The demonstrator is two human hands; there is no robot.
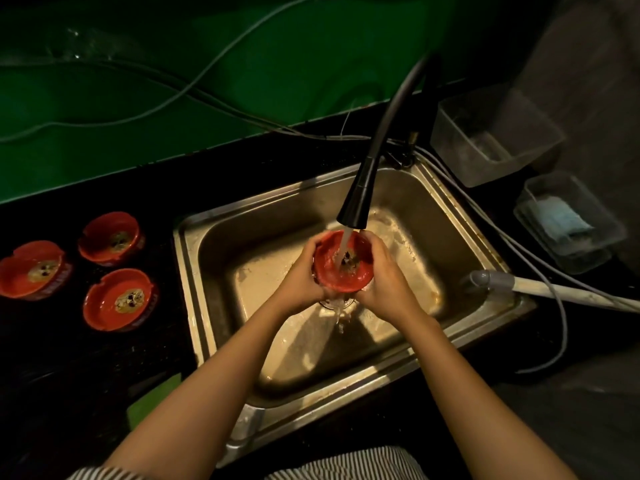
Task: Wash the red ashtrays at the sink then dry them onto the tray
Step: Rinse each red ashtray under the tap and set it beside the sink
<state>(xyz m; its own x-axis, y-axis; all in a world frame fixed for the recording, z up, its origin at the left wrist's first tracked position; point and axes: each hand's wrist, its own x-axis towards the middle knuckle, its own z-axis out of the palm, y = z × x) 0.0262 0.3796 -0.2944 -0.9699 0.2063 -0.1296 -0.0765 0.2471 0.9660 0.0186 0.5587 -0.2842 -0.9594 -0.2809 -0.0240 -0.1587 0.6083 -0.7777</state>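
**Ashtray under the running tap**

My left hand (300, 282) and right hand (382, 285) curl their fingers around a red ashtray (343, 263), holding it over the sink (408, 188) beneath the faucet (355, 206) stream. Three dirty ashtrays (119, 299) sit on the tabletop (86, 358), left.

Red ashtray (343, 261) under black faucet (360, 195); three red ashtrays (107, 268) at left on black counter (86, 358); green wall (173, 64) far; pale blue cloth (561, 220) right; black-and-white striped garment (346, 465) near.
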